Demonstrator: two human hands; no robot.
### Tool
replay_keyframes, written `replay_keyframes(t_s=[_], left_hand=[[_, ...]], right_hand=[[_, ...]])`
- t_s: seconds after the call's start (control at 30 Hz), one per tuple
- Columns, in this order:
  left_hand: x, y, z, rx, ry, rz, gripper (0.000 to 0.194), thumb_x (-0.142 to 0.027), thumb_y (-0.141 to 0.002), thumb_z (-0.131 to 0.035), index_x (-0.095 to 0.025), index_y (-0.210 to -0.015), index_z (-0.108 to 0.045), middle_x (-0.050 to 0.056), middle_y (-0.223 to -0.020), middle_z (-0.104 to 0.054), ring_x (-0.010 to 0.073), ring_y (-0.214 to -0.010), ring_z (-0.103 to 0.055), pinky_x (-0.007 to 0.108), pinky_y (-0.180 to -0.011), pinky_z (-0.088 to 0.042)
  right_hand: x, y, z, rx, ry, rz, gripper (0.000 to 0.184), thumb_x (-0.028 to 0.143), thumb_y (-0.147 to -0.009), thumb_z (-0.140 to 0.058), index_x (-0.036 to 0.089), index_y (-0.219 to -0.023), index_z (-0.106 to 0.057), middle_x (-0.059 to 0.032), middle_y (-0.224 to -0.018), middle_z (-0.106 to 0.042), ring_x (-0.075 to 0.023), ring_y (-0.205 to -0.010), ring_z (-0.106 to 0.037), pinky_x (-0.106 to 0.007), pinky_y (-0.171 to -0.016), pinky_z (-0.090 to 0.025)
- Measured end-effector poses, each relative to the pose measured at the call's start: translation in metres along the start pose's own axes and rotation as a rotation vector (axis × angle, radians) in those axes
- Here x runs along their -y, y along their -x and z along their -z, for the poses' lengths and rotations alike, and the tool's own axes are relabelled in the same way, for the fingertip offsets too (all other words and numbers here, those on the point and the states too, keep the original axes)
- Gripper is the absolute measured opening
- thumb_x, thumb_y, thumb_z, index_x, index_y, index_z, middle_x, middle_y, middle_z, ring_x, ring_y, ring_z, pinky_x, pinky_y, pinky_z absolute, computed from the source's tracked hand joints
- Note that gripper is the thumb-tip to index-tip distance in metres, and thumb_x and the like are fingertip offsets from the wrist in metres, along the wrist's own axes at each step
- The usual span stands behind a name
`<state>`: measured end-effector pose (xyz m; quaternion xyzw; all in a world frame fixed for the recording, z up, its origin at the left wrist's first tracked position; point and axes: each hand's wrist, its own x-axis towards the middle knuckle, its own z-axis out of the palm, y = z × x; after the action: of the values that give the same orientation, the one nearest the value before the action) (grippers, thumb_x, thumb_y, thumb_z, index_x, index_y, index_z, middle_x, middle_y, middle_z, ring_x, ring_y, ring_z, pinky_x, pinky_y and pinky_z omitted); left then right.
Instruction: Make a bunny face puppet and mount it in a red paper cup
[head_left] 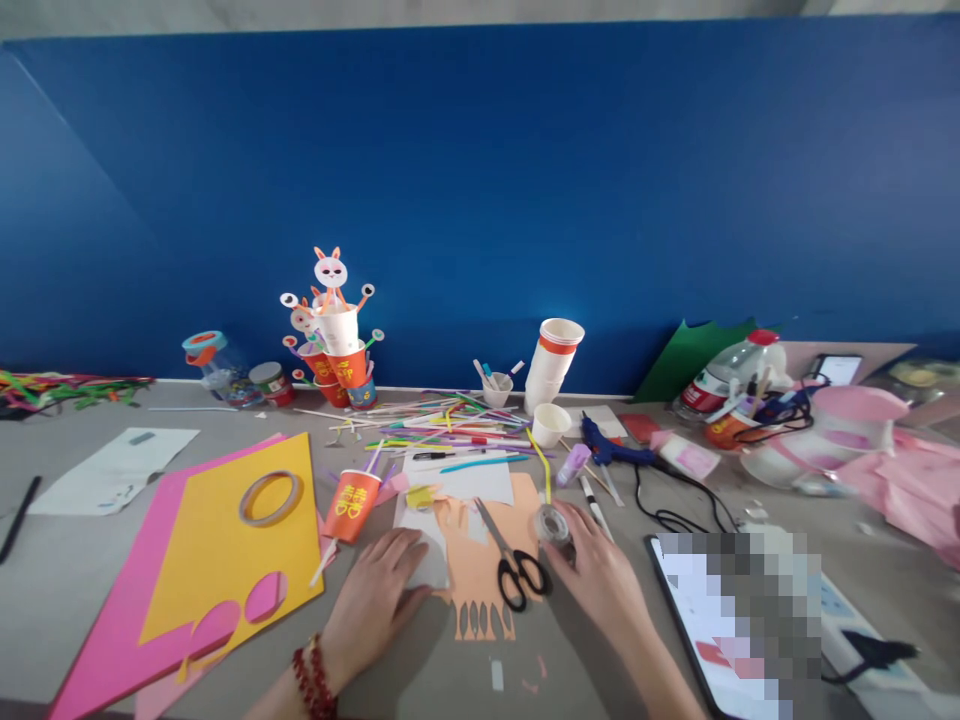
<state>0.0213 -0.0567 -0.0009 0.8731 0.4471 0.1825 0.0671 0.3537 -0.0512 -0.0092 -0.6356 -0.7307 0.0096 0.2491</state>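
Observation:
My left hand (384, 575) lies with its fingers stretched out on a piece of white paper (433, 565). My right hand (596, 560) has its thumb and fingers around a small roll of clear tape (553, 522) at the right of the peach paper (525, 490). Between my hands, black-handled scissors (511, 560) rest on the peach paper, blades pointing away from me. The near edge of that paper is cut into a fringe (486, 620). A red paper cup (352, 505) with a straw stands tilted just beyond my left fingers.
Yellow card (225, 540) and pink card (127, 600) lie at left with a tape ring (268, 497). Straws (450, 415) spread across the middle. Stacked white cups (555, 365), a blue glue gun (611, 445) and its cord, and a tablet (682, 590) are farther right.

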Motion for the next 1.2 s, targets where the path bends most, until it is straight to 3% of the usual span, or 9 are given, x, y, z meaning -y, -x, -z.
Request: replay_keyframes(t_s=[0.13, 0.37, 0.6, 0.77, 0.93, 1.03, 1.13, 1.2], left_hand=[[0.003, -0.002, 0.006, -0.048, 0.032, 0.007, 0.035, -0.038, -0.092, -0.057, -0.022, -0.123, -0.057, 0.012, -0.118, -0.065, 0.0283, -0.106, -0.063, 0.042, -0.091, -0.054], [0.006, 0.000, 0.003, 0.024, -0.030, -0.073, 0.039, -0.040, -0.090, -0.061, -0.022, -0.124, -0.057, 0.011, -0.132, -0.060, 0.0289, -0.120, -0.057, 0.043, -0.097, -0.052], [0.005, -0.004, 0.012, -0.021, 0.025, -0.129, 0.019, -0.029, -0.097, -0.050, -0.021, -0.107, -0.065, 0.008, -0.106, -0.071, 0.0228, -0.101, -0.067, 0.035, -0.086, -0.056], [0.006, -0.007, 0.017, -0.007, 0.083, -0.041, 0.026, -0.023, -0.100, -0.038, -0.019, -0.095, -0.063, 0.007, -0.087, -0.068, 0.0204, -0.083, -0.067, 0.032, -0.073, -0.055], [0.006, -0.007, 0.019, 0.048, 0.072, -0.093, 0.023, -0.022, -0.099, -0.040, -0.019, -0.094, -0.062, 0.007, -0.088, -0.067, 0.0219, -0.084, -0.065, 0.033, -0.074, -0.053], [0.006, -0.008, 0.019, 0.051, 0.069, -0.106, 0.020, -0.021, -0.098, -0.041, -0.019, -0.094, -0.061, 0.008, -0.088, -0.067, 0.0226, -0.084, -0.064, 0.035, -0.075, -0.053], [0.004, -0.011, 0.017, 0.029, 0.080, -0.117, 0.019, -0.018, -0.097, -0.042, -0.020, -0.090, -0.060, 0.007, -0.087, -0.066, 0.0219, -0.083, -0.064, 0.035, -0.075, -0.053], [0.001, -0.014, 0.014, 0.018, 0.105, -0.134, 0.018, -0.016, -0.096, -0.043, -0.020, -0.089, -0.059, 0.007, -0.087, -0.066, 0.0212, -0.083, -0.063, 0.034, -0.075, -0.053]], right_hand=[[0.000, 0.001, 0.001, -0.010, 0.007, 0.003, 0.040, 0.030, -0.086, -0.052, 0.023, -0.126, -0.056, -0.0105, -0.120, -0.067, -0.0283, -0.100, -0.067, -0.039, -0.081, -0.055], [-0.001, 0.003, 0.001, 0.028, 0.016, 0.011, 0.040, 0.030, -0.088, -0.051, 0.021, -0.126, -0.055, -0.0106, -0.122, -0.066, -0.0296, -0.108, -0.064, -0.042, -0.086, -0.054], [-0.001, 0.008, 0.000, -0.038, 0.003, 0.023, 0.040, 0.036, -0.089, -0.054, 0.023, -0.127, -0.055, -0.0120, -0.126, -0.063, -0.0324, -0.115, -0.059, -0.048, -0.095, -0.050], [0.008, 0.007, 0.008, -0.084, -0.043, 0.061, 0.031, 0.033, -0.091, -0.052, 0.025, -0.120, -0.061, -0.0102, -0.123, -0.065, -0.0306, -0.114, -0.060, -0.046, -0.097, -0.049], [0.002, 0.005, 0.017, -0.080, -0.117, 0.052, 0.020, 0.031, -0.094, -0.049, 0.024, -0.097, -0.067, -0.0093, -0.112, -0.070, -0.0274, -0.103, -0.066, -0.039, -0.087, -0.052], [-0.004, 0.001, 0.028, -0.108, -0.151, -0.002, 0.023, 0.033, -0.096, -0.047, 0.023, -0.084, -0.064, -0.0080, -0.096, -0.072, -0.0245, -0.088, -0.068, -0.034, -0.077, -0.052], [-0.005, -0.012, 0.045, -0.249, -0.177, -0.060, 0.022, 0.037, -0.096, -0.047, 0.023, -0.087, -0.062, -0.0062, -0.085, -0.070, -0.0214, -0.074, -0.066, -0.030, -0.068, -0.050], [-0.001, -0.029, 0.060, -0.354, -0.169, -0.055, 0.019, 0.036, -0.096, -0.049, 0.022, -0.094, -0.062, -0.0066, -0.086, -0.069, -0.0203, -0.073, -0.064, -0.030, -0.070, -0.049]])
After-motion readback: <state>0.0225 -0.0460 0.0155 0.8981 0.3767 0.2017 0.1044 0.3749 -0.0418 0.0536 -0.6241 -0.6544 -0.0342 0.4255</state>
